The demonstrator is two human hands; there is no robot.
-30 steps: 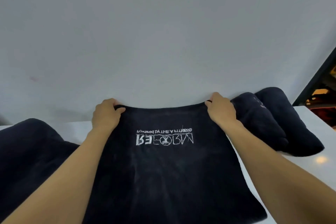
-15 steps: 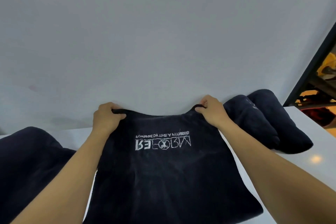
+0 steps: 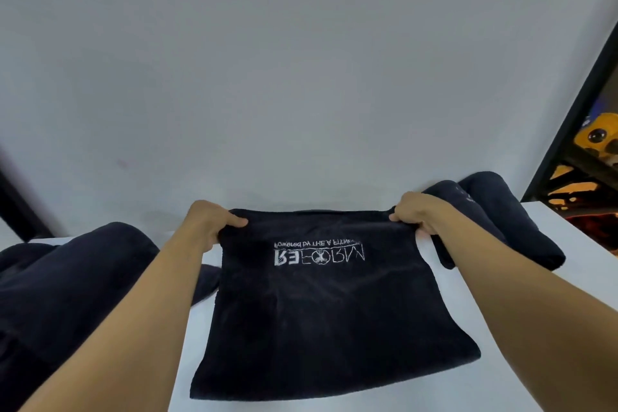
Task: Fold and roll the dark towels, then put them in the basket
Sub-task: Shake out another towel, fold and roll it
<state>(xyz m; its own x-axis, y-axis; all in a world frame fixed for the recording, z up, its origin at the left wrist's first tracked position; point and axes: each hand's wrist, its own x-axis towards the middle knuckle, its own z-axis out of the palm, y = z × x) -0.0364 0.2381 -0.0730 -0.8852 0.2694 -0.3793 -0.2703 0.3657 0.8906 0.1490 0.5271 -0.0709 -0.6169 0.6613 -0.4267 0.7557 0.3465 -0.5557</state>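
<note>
The soft dark terry towel (image 3: 327, 318) was gripped at its far corners by the left hand (image 3: 209, 227) and right hand (image 3: 418, 214), fingers curled; held elsewhere, it was judged likely to sag.

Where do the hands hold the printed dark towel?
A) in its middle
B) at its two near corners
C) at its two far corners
C: the left hand and the right hand each grip one far corner of the printed dark towel.

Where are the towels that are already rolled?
Head view, right side: two rolled towels lie side by side on the white table, just beyond the right hand.
</note>
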